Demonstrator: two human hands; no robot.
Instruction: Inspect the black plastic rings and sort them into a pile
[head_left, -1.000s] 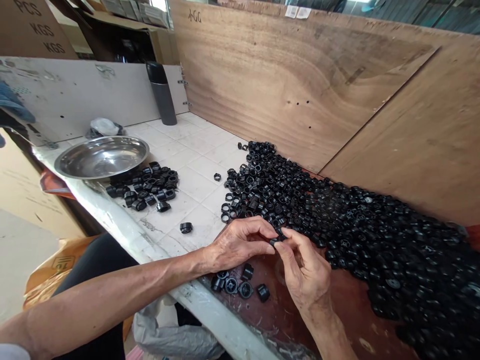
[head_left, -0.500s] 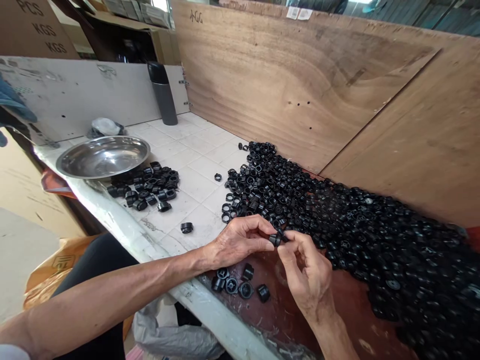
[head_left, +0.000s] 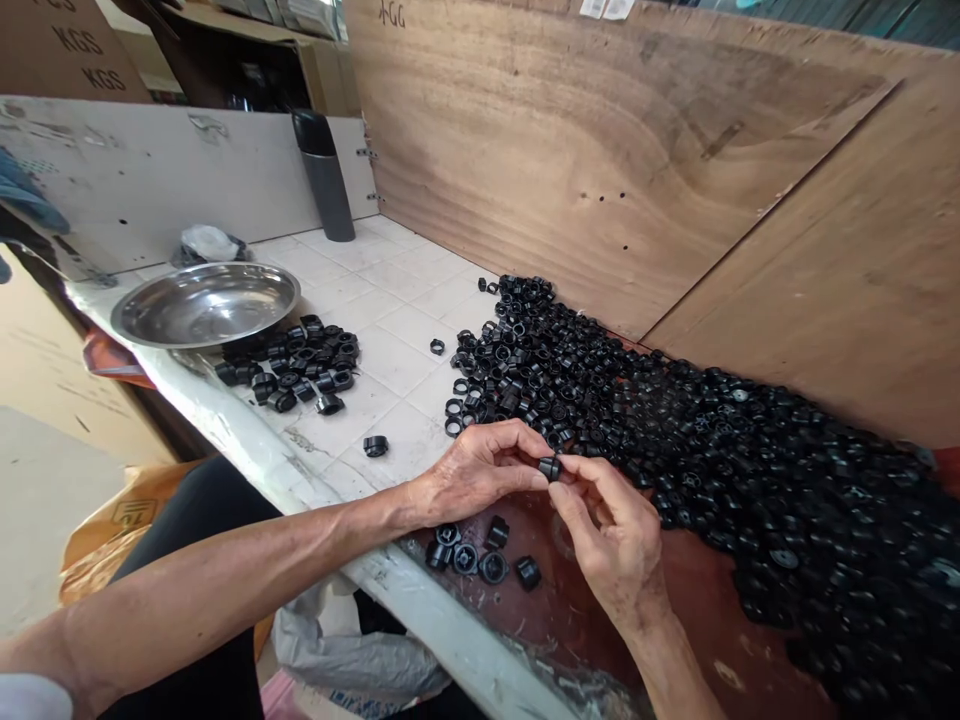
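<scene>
Between the fingertips of both hands is a small round black plastic part (head_left: 550, 468). My left hand (head_left: 480, 470) pinches it from the left with thumb and forefinger. From the right, my right hand (head_left: 611, 515) closes thumb and fingers on the same part. Several loose black caps (head_left: 493, 567) lie on the reddish-brown surface just below the hands. Behind and to the right spreads a large pile of black parts (head_left: 697, 440), with ring-shaped pieces at its left end.
A shallow steel bowl (head_left: 206, 305) rests at the left edge beside a smaller heap of black parts (head_left: 300, 365). A single part (head_left: 376, 446) sits on the white tiles. A dark bottle (head_left: 324, 180) stands at the back, near a wooden panel (head_left: 600, 160).
The black pieces between my fingers, slightly apart and tilted before, now sit together as one part. My right hand has drawn slightly closer to my left. The view has shifted a little.
</scene>
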